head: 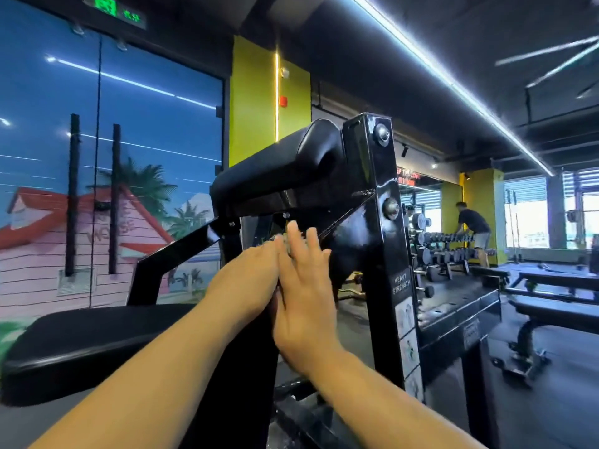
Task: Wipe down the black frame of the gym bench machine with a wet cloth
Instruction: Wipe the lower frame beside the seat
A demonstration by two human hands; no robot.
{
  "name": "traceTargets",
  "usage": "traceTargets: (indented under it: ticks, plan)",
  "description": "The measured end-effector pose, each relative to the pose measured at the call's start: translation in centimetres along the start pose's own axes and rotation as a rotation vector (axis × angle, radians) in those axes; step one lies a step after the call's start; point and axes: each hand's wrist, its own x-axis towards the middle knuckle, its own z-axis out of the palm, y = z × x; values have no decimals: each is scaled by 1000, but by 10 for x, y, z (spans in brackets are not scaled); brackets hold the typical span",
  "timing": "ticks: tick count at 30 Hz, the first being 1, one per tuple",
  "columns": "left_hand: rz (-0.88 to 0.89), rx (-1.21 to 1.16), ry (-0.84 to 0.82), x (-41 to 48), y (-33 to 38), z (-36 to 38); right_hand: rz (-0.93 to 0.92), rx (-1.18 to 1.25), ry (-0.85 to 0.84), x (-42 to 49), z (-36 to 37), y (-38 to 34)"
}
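Both forearms reaching forward, hands meeting under the roller pad. Right hand (pixel 303 286) lying flat, fingers (pixel 296 241) straight and together. Left hand (pixel 249 277) curling on a small grey wet cloth (pixel 281 241), mostly hidden between the 2 hands, against the glossy black steel frame (pixel 372 202). Black padded seat (pixel 81 341) sitting left. Dumbbell rack (pixel 450 251) standing beyond, right.

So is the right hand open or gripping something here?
Open: the right hand has straight fingers lying beside the left hand, against the black frame.
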Motion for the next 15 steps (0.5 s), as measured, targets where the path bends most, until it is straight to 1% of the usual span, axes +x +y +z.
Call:
traceTargets:
  ticks: [1,2,3,4,5,6,8,9,10,11,12,14,15]
  plan:
    - [-22,-48,11,2,-3,1,-151,37,-66,-16,4,-2]
    - [-51,-88,27,4,-5,2,-275,-10,-139,-25,1,-4]
    - [-72,-106,33,3,-4,2,-350,-59,-186,-17,-9,8]
    - [-78,-113,23,2,-3,0,-349,-113,-165,0,-19,27]
    - [-68,-120,9,2,-2,0,-255,-147,-143,19,-26,49]
    - [-57,-121,-3,2,-2,-1,-94,-184,-110,38,-34,62]
    - [-90,-155,-19,2,-5,0,315,-227,-44,57,-35,73]
    - [-107,-177,-14,3,-7,0,430,-207,-12,57,-28,66]
    - [-110,-186,-10,3,-8,-1,440,-167,9,50,-21,52]
    - [-111,-190,-8,4,-9,-1,348,-113,20,38,-13,32]
    - [-100,-192,7,3,-8,0,180,-69,8,21,-6,11]
    - [-76,-214,39,3,-7,0,-162,-24,-100,-16,1,-10]
    - [-85,-233,43,2,-6,-1,-281,-32,-146,-16,-5,-3]
